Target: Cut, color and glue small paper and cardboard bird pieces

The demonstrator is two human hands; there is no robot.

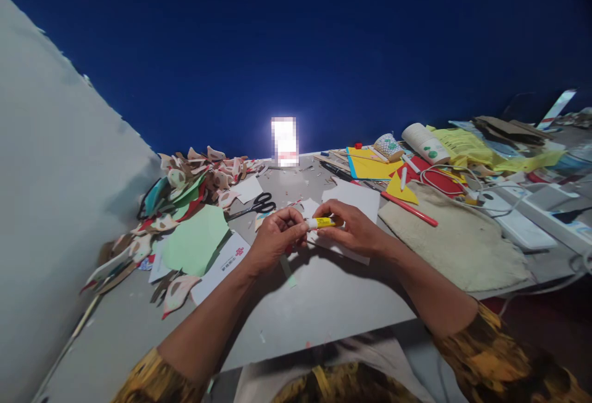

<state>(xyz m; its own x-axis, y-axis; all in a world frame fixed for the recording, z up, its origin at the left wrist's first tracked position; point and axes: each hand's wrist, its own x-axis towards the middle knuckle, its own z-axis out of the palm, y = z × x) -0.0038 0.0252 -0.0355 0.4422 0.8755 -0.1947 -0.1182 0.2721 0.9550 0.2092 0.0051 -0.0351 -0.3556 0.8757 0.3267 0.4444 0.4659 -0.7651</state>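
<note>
A small glue stick with a yellow label and a white end lies level between my two hands, above the grey table. My left hand pinches its white end with thumb and fingers. At the yellow end, my right hand has its fingers closed round it. White paper lies under and behind my right hand. Black-handled scissors rest just beyond my left hand. A pale green strip lies on the table below my left hand.
Bird-shaped cut-outs are heaped at the left, near green paper. To the right are a beige cloth-like mat, a red pen, yellow card, paper cups and a white cable. A bright screen stands behind.
</note>
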